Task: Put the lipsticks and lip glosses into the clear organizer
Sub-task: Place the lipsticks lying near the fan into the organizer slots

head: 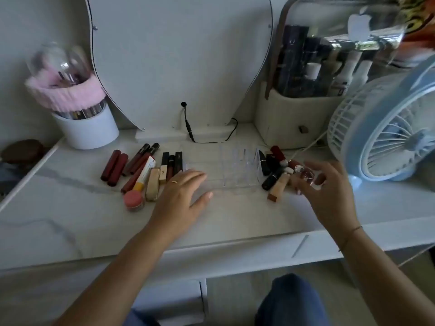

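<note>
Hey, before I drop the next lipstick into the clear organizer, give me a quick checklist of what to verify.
1. Clear organizer upright, slots look empty: ok.
2. Left hand open beside the organizer: ok.
3. Right hand gripping the clear-capped tube: cannot tell, blurred.
4. Left pile put away: not ok, all lying on the table.
5. Right pile put away: not ok.

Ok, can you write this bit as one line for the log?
left hand open, flat by clear organizer | right hand at clear-capped lipstick, grip unclear | organizer looks empty
</note>
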`<state>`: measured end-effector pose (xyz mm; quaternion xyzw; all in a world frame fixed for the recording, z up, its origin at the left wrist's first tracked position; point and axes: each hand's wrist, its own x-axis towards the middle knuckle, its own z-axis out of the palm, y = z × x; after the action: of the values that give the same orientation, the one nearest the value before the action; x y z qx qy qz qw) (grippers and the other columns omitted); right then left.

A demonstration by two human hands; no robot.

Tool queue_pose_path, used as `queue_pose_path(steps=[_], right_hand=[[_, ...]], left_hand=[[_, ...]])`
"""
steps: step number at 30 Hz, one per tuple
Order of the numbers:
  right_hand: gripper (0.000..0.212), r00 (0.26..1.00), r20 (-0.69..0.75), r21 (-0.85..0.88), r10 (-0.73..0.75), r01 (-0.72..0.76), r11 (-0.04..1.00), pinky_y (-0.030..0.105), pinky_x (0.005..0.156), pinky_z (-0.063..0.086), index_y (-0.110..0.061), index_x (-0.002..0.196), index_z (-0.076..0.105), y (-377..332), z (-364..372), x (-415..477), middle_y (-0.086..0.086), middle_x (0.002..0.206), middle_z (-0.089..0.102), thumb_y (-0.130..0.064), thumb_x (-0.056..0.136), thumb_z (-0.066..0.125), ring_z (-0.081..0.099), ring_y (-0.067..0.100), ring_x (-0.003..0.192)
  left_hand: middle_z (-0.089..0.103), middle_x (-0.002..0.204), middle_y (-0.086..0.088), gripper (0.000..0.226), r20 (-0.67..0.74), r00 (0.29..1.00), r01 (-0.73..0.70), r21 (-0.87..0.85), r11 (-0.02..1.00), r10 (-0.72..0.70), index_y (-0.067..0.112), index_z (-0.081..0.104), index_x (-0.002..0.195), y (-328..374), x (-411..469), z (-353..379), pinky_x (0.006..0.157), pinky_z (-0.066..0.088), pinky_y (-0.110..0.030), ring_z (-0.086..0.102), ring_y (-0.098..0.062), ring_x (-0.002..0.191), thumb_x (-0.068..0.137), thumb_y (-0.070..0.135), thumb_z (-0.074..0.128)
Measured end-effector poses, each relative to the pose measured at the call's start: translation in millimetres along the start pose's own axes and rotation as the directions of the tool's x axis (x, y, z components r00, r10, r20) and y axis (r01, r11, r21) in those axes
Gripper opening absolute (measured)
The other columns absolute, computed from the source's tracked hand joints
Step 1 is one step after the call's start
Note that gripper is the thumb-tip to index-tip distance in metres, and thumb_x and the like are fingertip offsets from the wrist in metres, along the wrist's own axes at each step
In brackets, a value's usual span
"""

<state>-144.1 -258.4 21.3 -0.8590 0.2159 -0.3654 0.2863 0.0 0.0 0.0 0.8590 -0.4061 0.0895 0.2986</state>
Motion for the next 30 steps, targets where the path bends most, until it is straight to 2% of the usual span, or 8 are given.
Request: queue_pose_path(steps=[4,7,11,15,17,20,25,30], right_hand=[[0.031,0.998,0.02,0.04,0.058,-0.059,0.997,0.016,0.067,0.038,-0.02,0.101,0.062,2.5,1.0,0.6,-0.003,0.091,0.058,-0.021,0.074,0.075,0.052,0.012,0.077],[0.027,0.994,0.004,0.123,0.112,-0.112,0.986,0.008,0.063,0.039,-0.026,0.096,0.059,5.5,0.3,-0.5,-0.017,0.081,0.059,-0.017,0.074,0.073,0.055,0.004,0.072],[0.022,0.984,-0.017,0.108,0.175,-0.172,0.979,0.006,0.059,0.038,-0.019,0.097,0.062,6.1,-5.0,-0.6,-0.018,0.075,0.058,-0.016,0.077,0.071,0.056,-0.005,0.067],[0.023,0.99,-0.072,0.156,0.124,-0.112,0.981,0.001,0.06,0.041,-0.016,0.099,0.063,-9.9,-22.3,5.2,-0.016,0.075,0.061,-0.023,0.078,0.071,0.058,-0.006,0.066],[0.024,0.996,-0.071,0.183,0.056,-0.043,0.982,0.004,0.066,0.047,-0.016,0.1,0.064,-26.0,-28.0,13.1,-0.013,0.079,0.064,-0.025,0.078,0.07,0.062,-0.004,0.07],[0.025,0.998,0.044,0.226,-0.053,0.042,0.973,0.01,0.07,0.051,-0.013,0.101,0.065,-51.6,-20.9,25.9,-0.009,0.083,0.067,-0.023,0.078,0.07,0.065,0.0,0.075],[0.027,0.95,0.276,0.087,-0.145,0.126,0.988,0.001,0.067,0.045,-0.016,0.107,0.066,-68.5,18.3,40.9,-0.012,0.087,0.065,-0.021,0.08,0.069,0.06,-0.006,0.073],[0.028,0.953,0.28,-0.028,-0.115,0.128,0.991,0.015,0.077,0.044,-0.013,0.109,0.067,-60.3,36.7,48.0,0.002,0.098,0.07,-0.019,0.081,0.068,0.059,0.008,0.079]], left_hand=[[0.055,0.132,-0.005,0.047,-0.01,1.0,0.01,0.006,1.0,-0.009,0.011,0.053,0.129,-2.2,1.2,-0.9,0.107,0.035,-0.038,0.043,-0.019,0.129,0.09,0.037,0.054],[0.055,0.132,-0.002,0.045,-0.008,1.0,0.003,-0.021,1.0,-0.003,0.015,0.053,0.129,-3.1,0.5,0.8,0.108,0.034,-0.036,0.042,-0.017,0.129,0.09,0.038,0.054],[0.055,0.131,0.0,0.045,-0.003,1.0,-0.013,-0.028,1.0,0.013,0.017,0.054,0.129,-2.7,0.6,-1.1,0.107,0.033,-0.033,0.041,-0.014,0.129,0.09,0.04,0.051],[0.054,0.133,0.002,0.044,0.002,1.0,-0.004,-0.032,0.999,0.004,0.02,0.053,0.13,-1.4,-0.5,-1.1,0.108,0.033,-0.035,0.039,-0.013,0.13,0.09,0.04,0.051],[0.053,0.133,0.003,0.043,-0.003,1.0,0.0,-0.042,0.999,0.0,0.021,0.054,0.129,-0.7,-0.7,-1.3,0.107,0.032,-0.032,0.038,-0.011,0.131,0.09,0.039,0.053],[0.055,0.131,0.003,0.042,-0.017,1.0,0.0,-0.055,0.998,-0.001,0.02,0.056,0.128,1.0,-0.6,-1.7,0.106,0.03,-0.028,0.038,-0.009,0.129,0.089,0.036,0.055],[0.055,0.129,0.002,0.041,-0.027,1.0,0.006,-0.053,0.999,-0.007,0.021,0.056,0.127,1.5,-2.3,-2.0,0.103,0.028,-0.025,0.038,-0.01,0.128,0.089,0.037,0.056],[0.057,0.127,0.001,0.04,-0.023,1.0,-0.002,-0.047,0.999,0.001,0.02,0.057,0.126,-0.6,-0.5,-0.8,0.103,0.031,-0.028,0.041,-0.014,0.127,0.089,0.035,0.057]])
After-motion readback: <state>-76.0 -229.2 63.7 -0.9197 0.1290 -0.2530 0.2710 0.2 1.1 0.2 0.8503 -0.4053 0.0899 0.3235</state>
